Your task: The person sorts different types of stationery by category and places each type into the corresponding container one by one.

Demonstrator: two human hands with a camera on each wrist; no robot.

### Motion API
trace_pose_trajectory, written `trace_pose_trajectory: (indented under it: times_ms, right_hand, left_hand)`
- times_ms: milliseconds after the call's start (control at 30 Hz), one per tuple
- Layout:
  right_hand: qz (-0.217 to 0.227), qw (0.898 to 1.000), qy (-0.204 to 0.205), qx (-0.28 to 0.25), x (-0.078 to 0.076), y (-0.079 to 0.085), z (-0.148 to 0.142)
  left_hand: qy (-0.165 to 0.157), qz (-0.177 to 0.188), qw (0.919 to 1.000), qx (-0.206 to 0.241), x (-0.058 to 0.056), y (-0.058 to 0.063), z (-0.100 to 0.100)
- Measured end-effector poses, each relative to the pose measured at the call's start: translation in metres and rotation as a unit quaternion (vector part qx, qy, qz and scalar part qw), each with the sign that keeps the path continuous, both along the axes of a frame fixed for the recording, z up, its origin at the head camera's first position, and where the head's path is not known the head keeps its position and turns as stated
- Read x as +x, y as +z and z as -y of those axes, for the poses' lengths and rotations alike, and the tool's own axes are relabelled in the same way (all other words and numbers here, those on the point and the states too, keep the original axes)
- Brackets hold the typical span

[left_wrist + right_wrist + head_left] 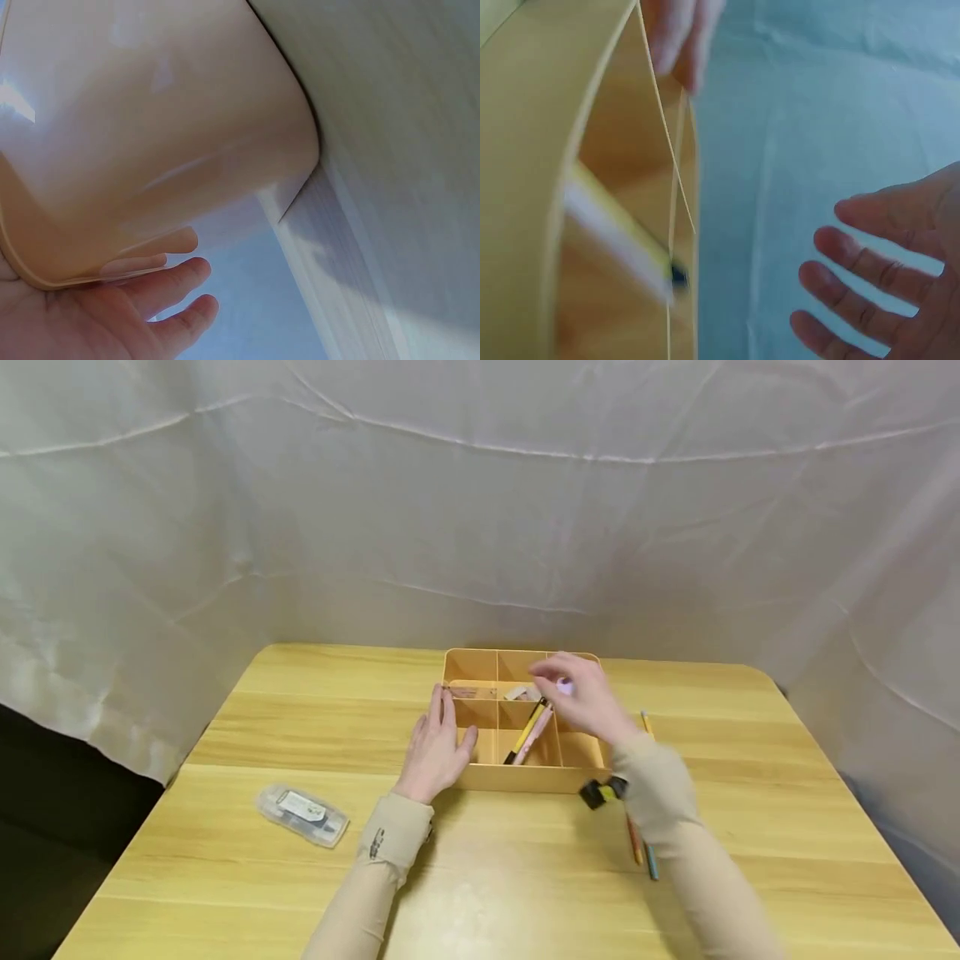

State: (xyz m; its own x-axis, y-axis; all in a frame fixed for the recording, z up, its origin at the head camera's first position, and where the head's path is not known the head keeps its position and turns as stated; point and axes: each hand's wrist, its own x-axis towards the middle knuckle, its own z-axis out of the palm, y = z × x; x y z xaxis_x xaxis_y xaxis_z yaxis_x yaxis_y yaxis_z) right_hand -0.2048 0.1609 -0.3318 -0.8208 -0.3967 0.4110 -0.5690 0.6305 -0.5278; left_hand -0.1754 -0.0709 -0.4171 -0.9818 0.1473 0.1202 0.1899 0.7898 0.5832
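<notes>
A tan divided organizer box [525,779] stands on the table. My left hand [437,750] rests over its left wall, thumb on the inner side and fingers fairly straight; in the left wrist view, fingers [176,289] lie along the outside of the wall. Above the box's right part is my right hand [585,693], its fingers spread and holding nothing in the right wrist view. A yellow-and-black pen [528,731] and a pale pink pen [534,739] lean in the front middle compartment. A whitish block [517,693] lies behind them. Near the right fingers, a pale lilac spot [565,686] is unclear.
A clear plastic case [302,815] with a white label lies left of the box. To the right, partly behind the right forearm, are an orange-red pencil [634,842], a blue pencil [652,862] and a yellow one [647,723]. Pale fabric [480,543] hangs behind the table.
</notes>
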Motion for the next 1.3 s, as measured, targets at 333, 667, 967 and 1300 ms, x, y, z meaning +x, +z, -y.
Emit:
trace_pose_trajectory:
  times_ms: [333,667,967,1300]
  right_hand:
    - [0.144,0.971,-0.167,0.089,0.083,-0.038,-0.144]
    - [0.347,0.894,-0.206,0.194,0.104,-0.072,-0.174]
    - [0.331,0.894,-0.230,0.193,0.107,-0.081,-0.160]
    - [0.324,0.898,-0.218,0.203,0.107,-0.081,-0.158]
  left_hand:
    - [0.003,0.021,0.9998,0.001,0.003,0.003,0.009]
    - [0.001,0.010,0.9999,-0.004,0.003,0.005,0.010]
    - [0.000,0.016,0.9999,0.000,0.006,0.002,0.008]
    - [0.001,0.016,0.9999,0.003,0.006,0.003,0.009]
